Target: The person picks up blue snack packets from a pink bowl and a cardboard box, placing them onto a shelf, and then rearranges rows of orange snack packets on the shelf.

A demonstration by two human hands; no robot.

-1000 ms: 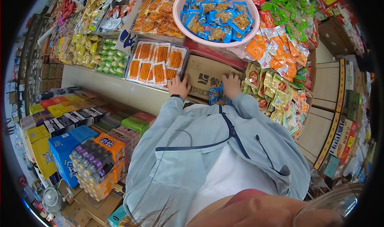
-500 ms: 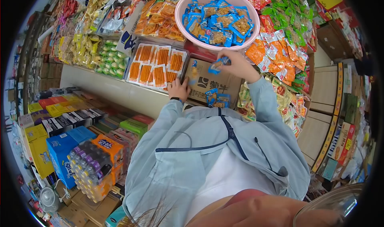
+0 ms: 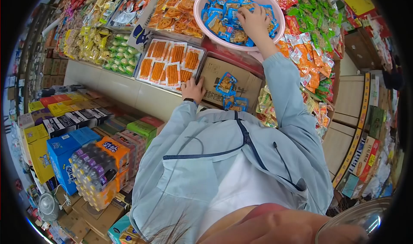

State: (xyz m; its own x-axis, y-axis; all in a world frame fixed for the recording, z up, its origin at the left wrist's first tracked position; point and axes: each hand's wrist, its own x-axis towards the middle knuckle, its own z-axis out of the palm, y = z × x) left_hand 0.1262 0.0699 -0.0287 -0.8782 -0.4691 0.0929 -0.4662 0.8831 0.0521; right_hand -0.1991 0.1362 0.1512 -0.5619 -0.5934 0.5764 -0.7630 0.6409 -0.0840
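Observation:
My right hand reaches into the pink plastic basket, its fingers apart on top of the blue snack packets heaped there. I cannot see any packet gripped in it. Below the basket, a flat piece of brown cardboard lines a compartment, and a blue snack packet lies on it. Several more blue packets lie near its front edge. My left hand rests with fingers spread on the rim between that compartment and a tray of orange snack strips in clear-and-white packs.
Orange-packed snacks and green packets lie right of the basket. Bagged orange snacks and white-green packets are to the left. Stacked cartons and shrink-wrapped bottles stand lower left, near a small fan.
My right hand has let go of a blue packet, which now lies on the cardboard, and has moved up into the basket. My left hand stays at the tray rim. The view shifts slightly.

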